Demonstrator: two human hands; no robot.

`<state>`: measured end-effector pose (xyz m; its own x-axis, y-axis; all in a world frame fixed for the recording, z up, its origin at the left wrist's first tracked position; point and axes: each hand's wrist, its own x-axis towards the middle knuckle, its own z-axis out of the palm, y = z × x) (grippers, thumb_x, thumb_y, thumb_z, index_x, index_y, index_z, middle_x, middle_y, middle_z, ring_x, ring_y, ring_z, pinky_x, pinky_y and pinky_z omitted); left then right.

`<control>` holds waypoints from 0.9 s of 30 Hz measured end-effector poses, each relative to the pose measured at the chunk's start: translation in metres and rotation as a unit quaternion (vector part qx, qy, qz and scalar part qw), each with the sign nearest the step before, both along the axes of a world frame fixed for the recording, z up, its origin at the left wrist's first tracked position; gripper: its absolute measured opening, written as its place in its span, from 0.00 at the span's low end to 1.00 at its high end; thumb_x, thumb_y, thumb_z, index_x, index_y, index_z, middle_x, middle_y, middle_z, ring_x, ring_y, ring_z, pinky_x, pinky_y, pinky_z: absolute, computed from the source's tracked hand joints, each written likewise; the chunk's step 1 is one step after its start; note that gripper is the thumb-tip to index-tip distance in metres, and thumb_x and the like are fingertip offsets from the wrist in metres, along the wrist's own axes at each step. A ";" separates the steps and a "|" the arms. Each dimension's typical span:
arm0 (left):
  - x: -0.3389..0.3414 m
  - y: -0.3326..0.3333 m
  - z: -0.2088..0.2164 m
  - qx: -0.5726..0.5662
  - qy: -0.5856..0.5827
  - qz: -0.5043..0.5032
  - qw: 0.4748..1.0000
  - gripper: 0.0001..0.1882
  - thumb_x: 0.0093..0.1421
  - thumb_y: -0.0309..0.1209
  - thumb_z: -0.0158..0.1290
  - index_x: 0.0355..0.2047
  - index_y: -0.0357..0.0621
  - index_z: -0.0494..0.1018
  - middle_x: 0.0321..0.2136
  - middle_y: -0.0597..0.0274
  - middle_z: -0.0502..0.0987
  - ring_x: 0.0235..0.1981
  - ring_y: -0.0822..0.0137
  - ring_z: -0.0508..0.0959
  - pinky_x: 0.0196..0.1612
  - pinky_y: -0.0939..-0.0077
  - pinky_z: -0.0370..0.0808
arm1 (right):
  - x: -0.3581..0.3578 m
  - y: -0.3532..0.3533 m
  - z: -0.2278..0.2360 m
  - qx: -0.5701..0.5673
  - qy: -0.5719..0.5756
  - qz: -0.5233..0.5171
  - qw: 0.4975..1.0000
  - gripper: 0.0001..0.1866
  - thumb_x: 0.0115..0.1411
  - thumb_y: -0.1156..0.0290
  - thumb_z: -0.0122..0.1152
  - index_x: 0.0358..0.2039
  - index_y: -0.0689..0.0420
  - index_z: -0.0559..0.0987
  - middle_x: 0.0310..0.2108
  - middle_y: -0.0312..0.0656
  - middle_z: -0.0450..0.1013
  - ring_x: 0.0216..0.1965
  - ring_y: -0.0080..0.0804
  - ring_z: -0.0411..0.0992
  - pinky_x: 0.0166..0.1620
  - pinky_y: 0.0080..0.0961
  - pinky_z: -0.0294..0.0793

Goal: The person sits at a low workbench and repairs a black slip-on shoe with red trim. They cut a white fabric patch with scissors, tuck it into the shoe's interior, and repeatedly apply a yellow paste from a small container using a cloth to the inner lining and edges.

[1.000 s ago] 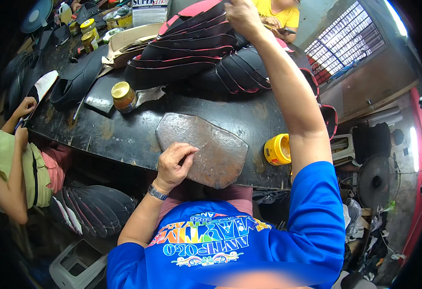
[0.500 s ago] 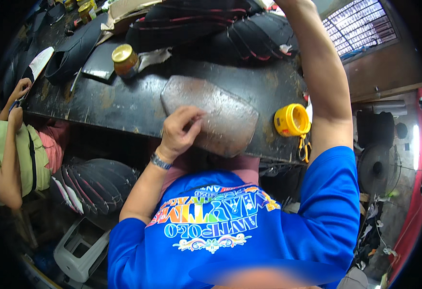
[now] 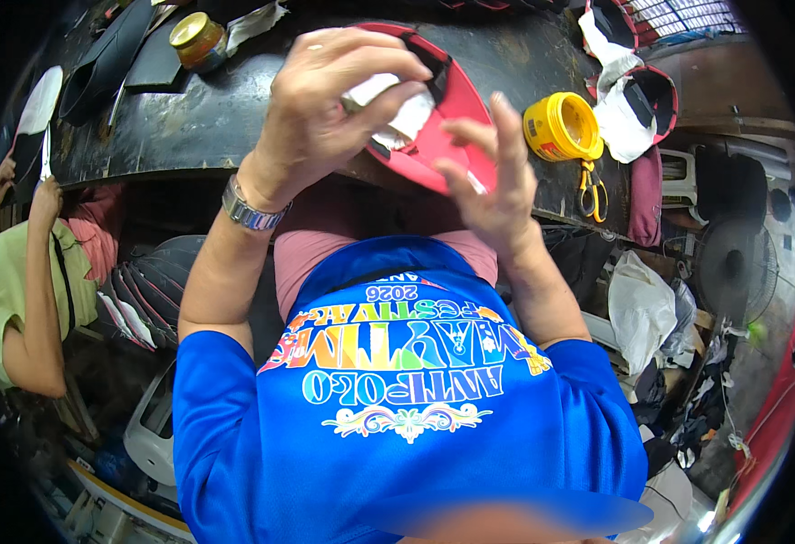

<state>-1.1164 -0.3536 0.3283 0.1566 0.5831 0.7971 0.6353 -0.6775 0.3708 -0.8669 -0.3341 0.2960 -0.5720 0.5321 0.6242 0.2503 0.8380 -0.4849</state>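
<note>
A curved piece with bright pink lining (image 3: 459,107), dark edging and a white patch (image 3: 407,118) inside lies before me at the table's near edge. It resembles a shoe upper, though its kind is not certain. Over its left side, my left hand (image 3: 325,113) is closed, index finger and thumb pinched together at the dark edging. Spread fingers show on my right hand (image 3: 499,181), close against the piece's right side and slightly blurred by motion. Beyond it, a yellow open jar (image 3: 562,127) stands on the table, with yellow-handled scissors (image 3: 591,192) beside it at the edge.
More pink-lined pieces with white linings (image 3: 629,118) sit at the table's right end. At the far left are a glass jar (image 3: 200,43) and black sheets (image 3: 107,72). A co-worker in pale green (image 3: 21,290) holds scissors at left. A fan (image 3: 737,267) stands at right.
My right hand has come down from far right, and the pink-lined piece is now between my hands, over where the brown slab showed. My left hand has moved up to it. The view has shifted.
</note>
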 end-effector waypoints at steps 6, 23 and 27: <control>0.038 0.033 -0.008 -0.228 0.221 0.147 0.937 0.25 0.55 0.42 0.68 0.39 0.29 0.76 0.43 0.42 0.77 0.41 0.46 0.84 0.46 0.58 0.81 | 0.006 0.047 -0.014 -0.035 -0.030 -0.094 0.994 0.43 0.59 0.87 0.62 0.73 0.54 0.59 0.59 0.51 0.74 0.62 0.42 0.71 0.65 0.36 0.69; 0.077 0.006 -0.035 -0.254 0.201 -0.166 0.931 0.13 0.55 0.22 0.60 0.41 0.45 0.78 0.33 0.57 0.80 0.38 0.55 0.80 0.55 0.59 0.71 | 0.005 0.050 -0.040 -0.042 0.066 -0.132 0.988 0.41 0.58 0.82 0.65 0.71 0.52 0.64 0.52 0.47 0.79 0.52 0.43 0.75 0.55 0.35 0.75; 0.079 -0.002 -0.043 -0.265 0.191 -0.168 0.930 0.10 0.54 0.22 0.60 0.38 0.42 0.79 0.34 0.53 0.81 0.41 0.53 0.81 0.50 0.60 0.76 | 0.005 0.052 -0.023 0.061 0.016 -0.135 0.989 0.39 0.56 0.76 0.71 0.69 0.51 0.69 0.41 0.41 0.82 0.39 0.39 0.74 0.46 0.37 0.76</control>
<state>-1.0374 -0.3559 0.2849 0.6139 0.7453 0.2599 0.5748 -0.6478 0.5000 -0.8620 -0.2819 0.2732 -0.3982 0.5826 0.7085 0.4600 0.7951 -0.3953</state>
